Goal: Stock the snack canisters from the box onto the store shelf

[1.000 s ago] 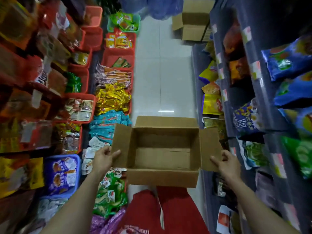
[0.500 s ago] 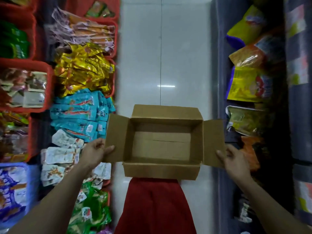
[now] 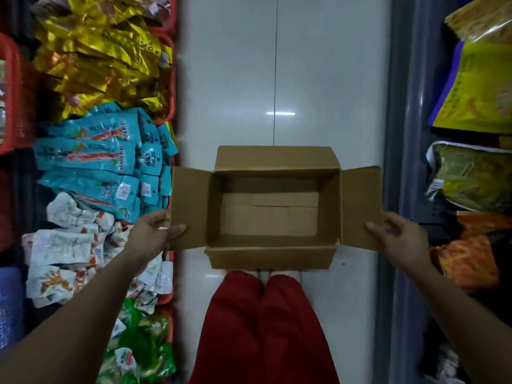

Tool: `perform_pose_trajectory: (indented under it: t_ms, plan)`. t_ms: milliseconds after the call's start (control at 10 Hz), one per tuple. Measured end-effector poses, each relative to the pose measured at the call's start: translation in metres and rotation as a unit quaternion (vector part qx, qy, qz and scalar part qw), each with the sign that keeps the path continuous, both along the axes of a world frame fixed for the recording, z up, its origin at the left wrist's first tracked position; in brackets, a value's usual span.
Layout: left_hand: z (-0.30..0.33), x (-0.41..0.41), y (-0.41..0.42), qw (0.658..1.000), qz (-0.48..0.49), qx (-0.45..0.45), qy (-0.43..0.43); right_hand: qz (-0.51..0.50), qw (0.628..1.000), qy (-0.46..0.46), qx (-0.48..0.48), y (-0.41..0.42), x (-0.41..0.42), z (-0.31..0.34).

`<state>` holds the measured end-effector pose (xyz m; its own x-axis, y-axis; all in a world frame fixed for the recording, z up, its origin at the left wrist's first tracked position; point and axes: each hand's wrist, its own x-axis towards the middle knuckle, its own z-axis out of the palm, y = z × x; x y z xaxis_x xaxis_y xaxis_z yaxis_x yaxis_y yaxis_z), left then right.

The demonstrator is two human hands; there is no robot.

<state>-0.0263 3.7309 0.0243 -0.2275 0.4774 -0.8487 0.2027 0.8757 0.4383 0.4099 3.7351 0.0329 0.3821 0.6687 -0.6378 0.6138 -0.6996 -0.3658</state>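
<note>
Since a second ago my view has tipped from down the aisle to straight down, and the cardboard box [image 3: 273, 210] has come lower, close above the white tiled floor [image 3: 230, 79] in front of my red trousers [image 3: 263, 328]; whether it already rests on the floor I cannot tell. My grip is unchanged: my left hand [image 3: 153, 231] pinches the left side flap with thumb on top and fingers curled beneath, and my right hand [image 3: 399, 235] grips the right side flap the same way. The box interior shows only its bare bottom panels; no snack canisters are in view, in the box or on either shelf. I judge the unloading step finished, with only disposal of the box left. To my left, red baskets [image 3: 169, 87] hold gold packets [image 3: 97, 51], teal packets [image 3: 102, 156] and white packets [image 3: 63, 245], near the left flap. To my right, the grey shelf [image 3: 401, 134] carries yellow bags [image 3: 476, 87] near the right flap. The aisle is narrow; both spread flaps could catch stock.
</note>
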Motion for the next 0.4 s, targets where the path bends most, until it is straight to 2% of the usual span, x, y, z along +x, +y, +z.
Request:
perform_pose_trajectory:
  t_ms: [100, 200, 300, 400]
  plan:
    - [-0.010, 0.001, -0.003, 1.000, 0.000, 0.007, 0.014, -0.020, 1.000, -0.009, -0.009, -0.002, 0.003, -0.006]
    - [-0.015, 0.005, -0.005, 0.999, -0.009, 0.011, 0.031, 0.006, 1.000, -0.007, -0.020, -0.008, 0.004, -0.007]
    - [-0.013, 0.008, -0.007, 0.996, -0.042, 0.021, 0.071, 0.029, 0.999, -0.015, -0.040, -0.014, 0.006, -0.010]
    - [0.000, 0.010, -0.007, 0.988, -0.069, 0.009, 0.137, 0.007, 0.998, -0.012, -0.063, -0.021, 0.002, 0.001]
